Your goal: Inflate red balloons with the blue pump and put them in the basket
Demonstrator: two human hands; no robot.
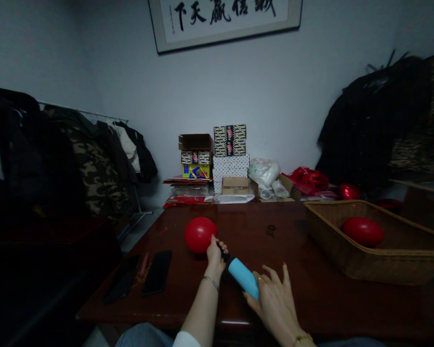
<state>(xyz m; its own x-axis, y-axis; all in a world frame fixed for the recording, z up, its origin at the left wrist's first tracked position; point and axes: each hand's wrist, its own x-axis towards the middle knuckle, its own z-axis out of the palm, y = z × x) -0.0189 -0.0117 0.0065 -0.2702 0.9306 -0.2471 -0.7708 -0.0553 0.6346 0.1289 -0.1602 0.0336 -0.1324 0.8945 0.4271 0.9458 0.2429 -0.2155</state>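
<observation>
A round red balloon (200, 234), inflated, sits at the black nozzle end of a light-blue hand balloon pump (243, 278). My left hand (215, 255) is closed around the balloon's neck and the nozzle, its thumb against the balloon. Over the pump's near end, my right hand (273, 294) grips the blue body between thumb and bent forefinger, while its other fingers stretch outward. The pump slants down to the right above the dark wooden table (188, 301). How the balloon's mouth sits on the nozzle is hidden by my left fingers.
A wicker basket (332, 255) holding another red balloon (362, 232) stands on the right. Two dark phones, one a black phone (157, 272), lie left. Small dark bands (271, 230) lie farther back. Stacked boxes (230, 166) stand beyond the table.
</observation>
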